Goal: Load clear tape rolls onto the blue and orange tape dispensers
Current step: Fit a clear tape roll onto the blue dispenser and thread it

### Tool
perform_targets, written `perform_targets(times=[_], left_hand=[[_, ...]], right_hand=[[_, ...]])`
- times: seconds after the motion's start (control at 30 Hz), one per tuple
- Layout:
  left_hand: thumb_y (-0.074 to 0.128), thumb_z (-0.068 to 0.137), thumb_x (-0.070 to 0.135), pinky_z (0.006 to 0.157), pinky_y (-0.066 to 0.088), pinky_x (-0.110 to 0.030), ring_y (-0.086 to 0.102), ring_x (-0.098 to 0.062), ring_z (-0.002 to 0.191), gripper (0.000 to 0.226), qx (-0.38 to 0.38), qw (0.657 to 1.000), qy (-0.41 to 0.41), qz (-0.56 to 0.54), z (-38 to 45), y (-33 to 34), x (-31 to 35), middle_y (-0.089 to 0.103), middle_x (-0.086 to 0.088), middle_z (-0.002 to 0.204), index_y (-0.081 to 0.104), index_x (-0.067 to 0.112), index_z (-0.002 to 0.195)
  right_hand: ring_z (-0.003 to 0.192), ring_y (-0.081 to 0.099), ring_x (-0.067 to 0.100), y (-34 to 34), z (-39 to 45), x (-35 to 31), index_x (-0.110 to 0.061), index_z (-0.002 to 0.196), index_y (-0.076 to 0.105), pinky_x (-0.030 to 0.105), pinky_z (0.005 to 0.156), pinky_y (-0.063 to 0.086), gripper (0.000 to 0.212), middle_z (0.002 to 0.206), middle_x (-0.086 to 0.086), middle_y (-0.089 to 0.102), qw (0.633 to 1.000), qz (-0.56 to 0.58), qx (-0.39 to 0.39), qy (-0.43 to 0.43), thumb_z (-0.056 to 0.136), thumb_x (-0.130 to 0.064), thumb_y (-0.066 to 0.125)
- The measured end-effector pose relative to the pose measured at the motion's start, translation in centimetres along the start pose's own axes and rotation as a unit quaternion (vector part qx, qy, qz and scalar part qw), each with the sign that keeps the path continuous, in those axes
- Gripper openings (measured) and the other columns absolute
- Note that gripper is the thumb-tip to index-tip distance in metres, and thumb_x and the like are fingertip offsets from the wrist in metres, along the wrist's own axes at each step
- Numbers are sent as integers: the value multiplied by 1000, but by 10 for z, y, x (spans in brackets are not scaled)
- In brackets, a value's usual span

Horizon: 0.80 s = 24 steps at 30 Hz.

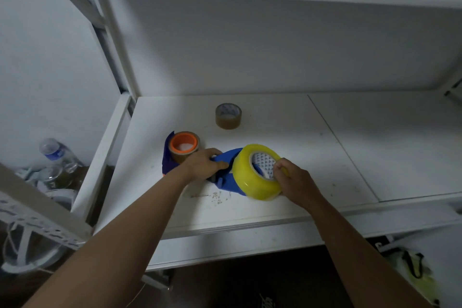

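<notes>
Shelf (300, 157): bears 3 tape rolls and 2 dispensers.
Rear roll (228, 116): alone, behind the others.
Left dispenser (168, 157): carries 1 roll (184, 147).
Front dispenser (226, 177): right of left dispenser, between left hand (203, 164) and right hand (291, 180).
Front roll (255, 172): against front dispenser's right side.
Bottle (56, 152): below, left of shelf.

A white shelf (275, 137) has a thin line running across its right side and some dark scratchy marks near its front edge. Down on the left, past the shelf's left edge, a plastic bottle (56, 155) with a blue label lies tilted among some clutter. A white metal bar with holes (42, 217) crosses the lower left corner. A yellowish bag (412, 272) sits low at the right.
</notes>
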<state>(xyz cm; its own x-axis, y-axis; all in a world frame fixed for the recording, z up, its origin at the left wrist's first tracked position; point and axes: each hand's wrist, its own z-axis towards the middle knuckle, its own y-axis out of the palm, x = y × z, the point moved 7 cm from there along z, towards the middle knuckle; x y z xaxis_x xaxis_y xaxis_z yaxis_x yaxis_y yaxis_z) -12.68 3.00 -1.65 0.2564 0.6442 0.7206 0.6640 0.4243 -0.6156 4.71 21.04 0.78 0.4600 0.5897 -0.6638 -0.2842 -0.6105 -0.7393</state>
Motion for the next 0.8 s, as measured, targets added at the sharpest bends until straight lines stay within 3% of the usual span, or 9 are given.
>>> perform_targets(times=[0.17,0.33,0.4,0.47,0.57,0.73,0.8], left_hand=[[56,88,45,90,50,-37,62,-24,99,52,6,998,-22,66,-1,2,3,64,-10,120,48,21,133],[52,89,49,85,50,-34,60,-23,89,67,-9,996,-20,83,-6,12,10,64,-13,117,24,25,145],[51,90,48,87,51,-39,62,-27,94,70,19,994,-10,107,-7,11,14,62,-15,118,20,22,147],[50,92,43,89,50,-41,61,-31,103,65,100,989,34,105,-9,2,25,57,-17,123,25,17,146],[54,91,32,87,49,-38,59,-24,99,47,188,972,139,15,-21,-10,52,54,-10,121,45,18,135],[63,79,41,97,45,-35,50,-15,115,63,119,952,281,3,-33,1,85,48,0,131,45,24,136],[63,82,42,97,46,-37,50,-12,116,56,124,934,333,38,-37,5,92,50,5,131,46,26,133]], right_hand=[[86,64,27,0,2,14,-22,98,64,43,62,61,19,103,7,61,980,168,9,103,94,-29,46],[79,70,32,0,1,17,-25,92,63,43,67,61,18,104,9,65,965,224,31,137,88,-33,47],[73,72,31,1,1,16,-26,89,62,48,73,60,17,102,7,65,959,243,38,142,88,-34,47],[66,72,28,0,-1,15,-27,87,61,47,77,59,17,98,5,66,955,254,54,144,88,-33,46],[61,72,23,-6,-5,14,-27,88,60,42,77,59,18,91,0,66,957,243,88,134,91,-31,42],[66,71,17,-16,-9,5,-27,86,61,40,74,59,16,88,-6,66,961,240,109,85,92,-29,47],[70,71,17,-17,-10,1,-27,88,62,39,72,60,14,95,-5,66,960,250,106,69,93,-32,50]])
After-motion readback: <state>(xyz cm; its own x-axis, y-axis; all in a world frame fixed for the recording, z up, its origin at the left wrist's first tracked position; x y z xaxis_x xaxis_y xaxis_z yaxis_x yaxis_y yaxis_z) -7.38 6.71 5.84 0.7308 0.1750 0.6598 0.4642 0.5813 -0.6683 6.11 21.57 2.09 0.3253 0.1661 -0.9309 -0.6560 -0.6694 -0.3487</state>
